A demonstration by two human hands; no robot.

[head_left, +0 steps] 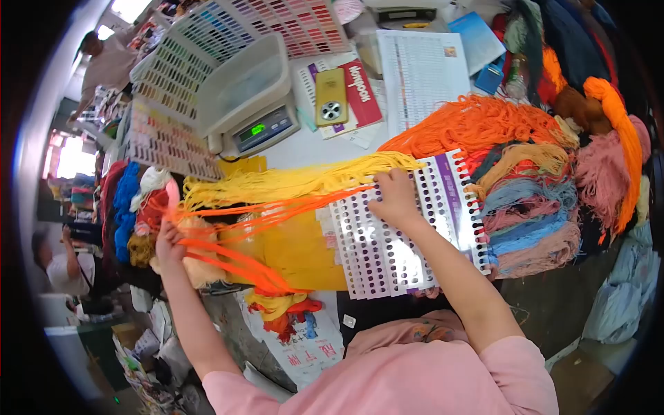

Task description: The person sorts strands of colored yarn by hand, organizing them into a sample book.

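Note:
My left hand (170,243) is closed round a bundle of bright orange thread (242,261), whose loose lengths hang down to the right over the table's front edge. From that hand, more orange strands stretch across to the fingertips of my right hand (397,199). My right hand rests over a stack of white thread cards (377,242) with rows of punched holes and purple strips; its fingers are bent at the strands' end, and their exact grip is partly hidden. Yellow thread (277,181) lies just behind the orange strands, reaching onto the cards.
A digital scale (261,131) carries a clear plastic tub (242,83), beside standing colour charts (173,76). A yellow phone (330,97) lies on a red notebook (361,93). Heaped orange yarn (470,124) and multicoloured skeins (532,200) fill the right side. Other people are at far left.

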